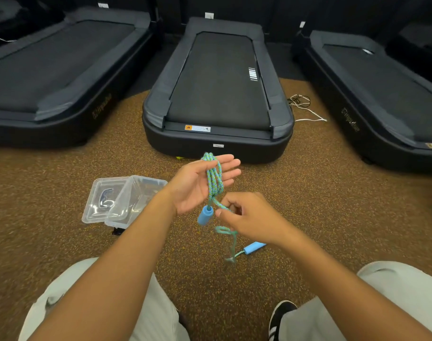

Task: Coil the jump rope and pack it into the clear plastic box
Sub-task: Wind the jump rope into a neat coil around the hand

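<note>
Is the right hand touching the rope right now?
Touching. The head view shows the right hand pinching the rope between thumb and fingers, just below the loops draped over the open left hand.

box point(133, 200) open-topped | lid point(101, 199) touching left | carpet point(62, 183) around bare

head view | faces forward-down | close above hands point(217, 200) | single view

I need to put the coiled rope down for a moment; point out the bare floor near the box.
Free carpet: the patch between the clear plastic box and the middle treadmill, and the stretch left of the box's lid. Crowded: right of the box, where both hands work the jump rope and a blue handle lies.
</note>
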`<state>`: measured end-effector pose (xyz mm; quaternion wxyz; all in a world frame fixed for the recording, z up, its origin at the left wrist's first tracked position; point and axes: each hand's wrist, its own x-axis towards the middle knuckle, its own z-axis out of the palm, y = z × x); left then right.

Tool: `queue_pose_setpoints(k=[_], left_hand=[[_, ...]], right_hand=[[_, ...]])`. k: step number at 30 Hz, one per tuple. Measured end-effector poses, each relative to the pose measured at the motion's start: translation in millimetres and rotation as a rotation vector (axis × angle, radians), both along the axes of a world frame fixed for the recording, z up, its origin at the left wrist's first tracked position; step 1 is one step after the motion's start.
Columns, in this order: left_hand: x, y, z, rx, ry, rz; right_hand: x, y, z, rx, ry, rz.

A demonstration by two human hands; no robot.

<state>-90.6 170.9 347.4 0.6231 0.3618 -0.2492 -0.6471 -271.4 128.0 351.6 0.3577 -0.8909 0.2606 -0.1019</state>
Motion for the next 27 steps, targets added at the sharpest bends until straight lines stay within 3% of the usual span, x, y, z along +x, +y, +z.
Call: queue_pose_setpoints(k=[14,23,27], left_hand=[[-6.0,7.0,6.8,0.060,-0.086,-0.040],[-21.7,9.4,7.3,0.090,-0.121,-0.301],[-24.1,10.0,6.8,0.057,-0.146,-0.395]], right_hand=[[-17.9,-15.6,48.2,0.090,-0.277,-0.010],[-20.4,-34.2,44.4,-0.077,-0.270,-0.089],[-23.0,-38.8,44.9,-0.009,-0.278,-0.080]])
